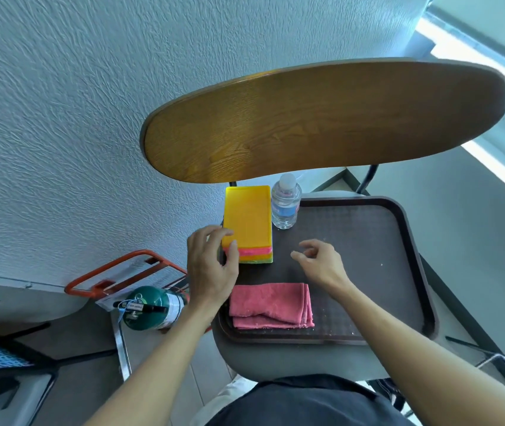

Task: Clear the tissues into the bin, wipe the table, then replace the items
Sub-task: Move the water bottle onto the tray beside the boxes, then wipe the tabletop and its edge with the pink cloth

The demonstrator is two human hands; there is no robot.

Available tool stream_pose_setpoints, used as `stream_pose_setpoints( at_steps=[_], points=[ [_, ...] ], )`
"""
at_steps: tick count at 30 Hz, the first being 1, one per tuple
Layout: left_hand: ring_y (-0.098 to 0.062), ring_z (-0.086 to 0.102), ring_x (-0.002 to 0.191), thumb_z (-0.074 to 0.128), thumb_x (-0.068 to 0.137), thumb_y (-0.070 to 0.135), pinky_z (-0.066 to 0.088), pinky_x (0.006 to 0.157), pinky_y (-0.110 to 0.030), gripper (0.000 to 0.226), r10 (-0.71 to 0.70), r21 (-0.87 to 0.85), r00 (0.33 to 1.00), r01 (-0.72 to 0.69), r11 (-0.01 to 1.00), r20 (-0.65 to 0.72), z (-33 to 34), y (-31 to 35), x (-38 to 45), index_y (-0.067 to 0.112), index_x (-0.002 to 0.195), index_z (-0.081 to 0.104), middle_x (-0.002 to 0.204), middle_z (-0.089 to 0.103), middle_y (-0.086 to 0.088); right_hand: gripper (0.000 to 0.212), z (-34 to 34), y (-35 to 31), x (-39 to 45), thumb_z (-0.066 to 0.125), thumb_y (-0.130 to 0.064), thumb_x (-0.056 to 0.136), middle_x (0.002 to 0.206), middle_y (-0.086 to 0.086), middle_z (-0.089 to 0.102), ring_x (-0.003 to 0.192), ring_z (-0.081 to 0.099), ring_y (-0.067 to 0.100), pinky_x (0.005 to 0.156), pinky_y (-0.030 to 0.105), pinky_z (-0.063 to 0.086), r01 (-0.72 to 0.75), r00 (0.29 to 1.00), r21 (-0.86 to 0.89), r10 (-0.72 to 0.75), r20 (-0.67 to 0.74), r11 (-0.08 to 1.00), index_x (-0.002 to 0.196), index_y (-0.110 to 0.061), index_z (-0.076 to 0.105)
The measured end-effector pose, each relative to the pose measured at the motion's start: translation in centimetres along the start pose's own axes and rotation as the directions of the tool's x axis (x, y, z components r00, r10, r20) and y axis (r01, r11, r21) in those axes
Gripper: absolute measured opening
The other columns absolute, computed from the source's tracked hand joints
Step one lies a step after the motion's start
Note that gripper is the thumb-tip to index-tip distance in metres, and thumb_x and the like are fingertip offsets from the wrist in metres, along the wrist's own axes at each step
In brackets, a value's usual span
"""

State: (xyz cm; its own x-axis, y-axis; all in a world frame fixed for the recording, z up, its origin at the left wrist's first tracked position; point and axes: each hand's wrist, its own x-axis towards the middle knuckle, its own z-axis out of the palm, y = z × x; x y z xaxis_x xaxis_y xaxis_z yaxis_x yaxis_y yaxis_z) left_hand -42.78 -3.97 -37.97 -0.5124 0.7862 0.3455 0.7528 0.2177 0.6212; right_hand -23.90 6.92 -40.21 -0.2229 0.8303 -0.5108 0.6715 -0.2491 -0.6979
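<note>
1. The left hand [211,269] gripped the near-left corner of the coloured stack [248,224], at the tray's [411,241] left edge.
2. The pink cloth [271,305] lay folded on the tray, nearer than the stack.
3. The right hand [321,262] hovered right of the stack, fingers loosely curled, holding nothing.
4. No tissues showed; replacing items seemed underway, and settling the stack seemed next.

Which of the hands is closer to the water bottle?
Right. The right hand hovers over the tray just in front of the water bottle; the left hand grips the colourful stack beside it.
</note>
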Motion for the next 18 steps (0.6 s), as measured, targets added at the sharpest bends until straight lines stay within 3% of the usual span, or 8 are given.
stream_pose_setpoints(
  at_steps=[2, 5, 7, 10, 13, 18],
  points=[
    [-0.016, 0.052, 0.099, 0.058, 0.086, 0.026, 0.049, 0.083, -0.042, 0.026, -0.09, -0.059, 0.996, 0.091, 0.994, 0.016, -0.3, -0.9, -2.5, 0.015, 0.108, 0.064, 0.1, 0.062, 0.0, 0.043, -0.1, 1.2, -1.4, 0.071, -0.038, 0.086, 0.1, 0.0, 0.064, 0.095, 0.061, 0.017, 0.084, 0.025, 0.044, -0.025, 0.999, -0.055, 0.027, 0.033, 0.998, 0.122, -0.014, 0.066],
    [-0.013, 0.051, 0.096, 0.063, 0.081, 0.031, 0.053, 0.076, -0.042, 0.037, -0.18, -0.099, 0.982, 0.185, 0.978, 0.059, -0.5, -1.4, -4.8, 0.019, 0.115, 0.058, 0.1, 0.056, 0.007, 0.048, 0.4, 2.6, -3.4, 0.073, -0.045, 0.081, 0.099, -0.003, 0.062, 0.103, 0.062, 0.019, 0.088, 0.028, 0.046, -0.065, 0.997, -0.131, 0.068, 0.024, 0.989, 0.118, -0.015, 0.066],
    [-0.013, 0.05, 0.095, 0.067, 0.079, 0.032, 0.051, 0.081, -0.04, 0.039, -0.214, -0.068, 0.973, 0.22, 0.973, 0.081, -0.5, -1.6, -5.4, 0.017, 0.114, 0.057, 0.101, 0.056, 0.007, 0.051, 1.1, 3.4, -4.5, 0.073, -0.052, 0.076, 0.098, -0.003, 0.064, 0.102, 0.063, 0.02, 0.088, 0.032, 0.049, -0.082, 0.997, -0.167, 0.081, -0.01, 0.983, 0.113, -0.017, 0.067],
    [-0.019, 0.051, 0.108, 0.069, 0.082, 0.037, 0.045, 0.094, -0.037, 0.042, -0.272, 0.112, 0.916, 0.249, 0.962, 0.295, -0.2, -2.5, -6.0, 0.018, 0.119, 0.059, 0.11, 0.058, 0.0, 0.058, 2.2, 4.1, -6.0, 0.07, -0.06, 0.072, 0.107, -0.001, 0.067, 0.102, 0.063, 0.022, 0.085, 0.034, 0.05, -0.108, 0.994, -0.214, 0.106, -0.022, 0.971, 0.113, -0.019, 0.063],
    [-0.02, 0.043, 0.117, 0.061, 0.083, 0.054, 0.039, 0.1, -0.032, 0.055, -0.343, 0.317, 0.818, 0.208, 0.925, 0.463, -0.2, -3.3, -6.2, 0.022, 0.127, 0.058, 0.116, 0.052, -0.001, 0.055, 2.9, 4.2, -7.1, 0.069, -0.057, 0.076, 0.113, 0.001, 0.065, 0.106, 0.062, 0.025, 0.084, 0.035, 0.048, -0.137, 0.991, -0.25, 0.132, -0.037, 0.958, 0.114, -0.019, 0.058],
    [-0.022, 0.041, 0.117, 0.055, 0.082, 0.063, 0.039, 0.1, -0.034, 0.061, -0.287, 0.438, 0.768, 0.01, 0.899, 0.573, -0.4, -2.9, -6.3, 0.024, 0.13, 0.055, 0.119, 0.05, -0.002, 0.042, 3.6, 4.0, -8.0, 0.068, -0.044, 0.083, 0.115, 0.005, 0.063, 0.107, 0.061, 0.029, 0.082, 0.035, 0.045, -0.199, 0.979, -0.259, 0.181, -0.092, 0.945, 0.111, -0.017, 0.054]
  ],
)
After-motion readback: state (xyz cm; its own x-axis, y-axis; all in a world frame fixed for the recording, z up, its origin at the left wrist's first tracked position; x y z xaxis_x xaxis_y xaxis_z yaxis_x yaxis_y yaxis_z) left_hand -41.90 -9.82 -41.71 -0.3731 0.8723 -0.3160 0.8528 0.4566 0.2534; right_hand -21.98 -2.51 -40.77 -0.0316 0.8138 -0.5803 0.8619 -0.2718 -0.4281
